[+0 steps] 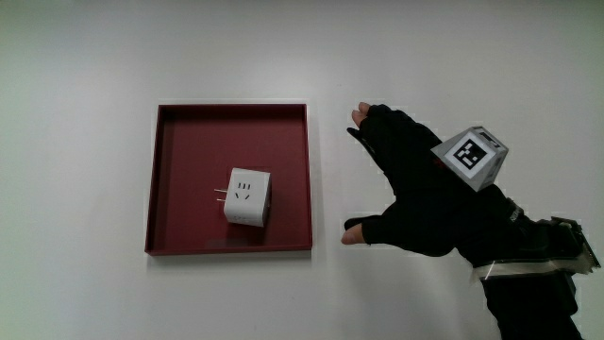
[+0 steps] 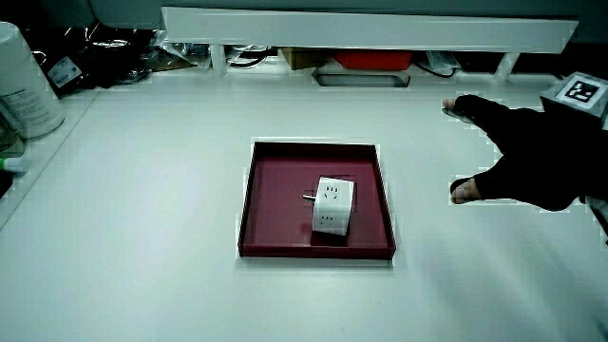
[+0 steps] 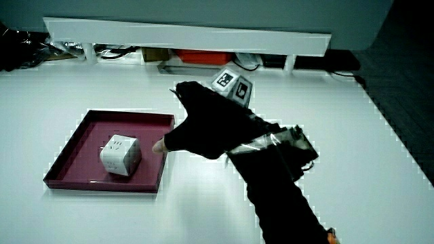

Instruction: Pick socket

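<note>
**Open hand waits beside the tray**

Fingers on the black gloved hand (image 1: 425, 203) are spread wide and hold nothing. Thumb and pointing finger make a big open V. The hand rests over the bare white table (image 1: 75, 283), just beside the dark red square tray (image 1: 165, 179), and is not touching it. A small patterned cube (image 1: 470, 156) sits on the back of the glove.

The white cube-shaped plastic socket (image 1: 247, 197) lies inside the tray, near the middle. In the main view it is at about 9 o'clock from the hand, so the open V points at it already. The tray's low wall stands between the hand and the socket. The socket is almost as wide as it is long, so it has no real long way. Small metal pins stick out of the side away from the hand, toward 9 o'clock. The top face shows plug holes.

I think the hand must lift over the tray wall, then come down on the socket's smooth sides.

The tray floor is flat and holds nothing else, so there is room all around the socket. In both side views, a low white partition (image 2: 370, 28) stands at the table's edge, with clutter under it, well apart from the tray. A white bottle (image 2: 24, 81) stands near a table corner in a side view.
</note>
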`<move>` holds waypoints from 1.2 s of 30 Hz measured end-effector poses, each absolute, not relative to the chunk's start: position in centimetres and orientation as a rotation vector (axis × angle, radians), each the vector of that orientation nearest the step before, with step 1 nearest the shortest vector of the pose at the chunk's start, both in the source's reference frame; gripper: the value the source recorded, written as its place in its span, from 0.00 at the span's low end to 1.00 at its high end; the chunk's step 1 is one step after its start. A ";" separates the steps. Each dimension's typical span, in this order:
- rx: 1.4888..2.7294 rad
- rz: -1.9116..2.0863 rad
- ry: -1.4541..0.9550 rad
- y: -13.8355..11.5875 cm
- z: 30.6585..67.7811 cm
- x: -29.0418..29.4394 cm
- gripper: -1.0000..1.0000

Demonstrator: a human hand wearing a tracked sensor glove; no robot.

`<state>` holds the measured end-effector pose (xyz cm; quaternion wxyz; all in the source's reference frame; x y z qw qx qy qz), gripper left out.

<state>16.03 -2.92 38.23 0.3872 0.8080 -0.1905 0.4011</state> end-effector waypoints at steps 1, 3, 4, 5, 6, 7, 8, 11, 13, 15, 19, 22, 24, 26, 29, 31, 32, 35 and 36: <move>2.039 1.034 -0.466 -2.9 38.2 15.8 0.50; 2.027 1.025 -0.462 -2.9 38.3 15.3 0.50; 2.012 1.047 -0.466 -2.9 38.5 15.1 0.50; 2.004 1.044 -0.469 -3.0 38.6 14.8 0.50; 1.998 1.030 -0.461 -3.0 38.7 14.5 0.50; 1.985 1.057 -0.487 -3.0 39.1 14.2 0.50; 1.990 1.043 -0.490 -3.0 39.2 13.9 0.50; 1.983 1.005 -0.483 -3.1 39.7 13.1 0.50; 1.962 1.017 -0.481 -3.1 40.3 12.5 0.50; 1.942 1.014 -0.479 -3.1 40.8 11.7 0.50; 1.972 0.964 -0.554 -3.4 42.0 10.4 0.50; 1.968 0.961 -0.564 -3.5 42.8 9.8 0.50; 1.962 0.964 -0.567 -3.5 43.5 9.4 0.50; 1.945 0.970 -0.554 -3.6 44.1 9.0 0.50; 1.936 0.960 -0.555 -3.6 45.1 8.3 0.50; 2.026 0.935 -0.600 -3.6 45.3 7.8 0.50; 2.023 0.921 -0.594 -3.6 45.6 7.6 0.50; 2.029 0.928 -0.585 -3.5 46.1 6.9 0.50; 2.018 0.913 -0.583 -3.5 46.4 6.6 0.50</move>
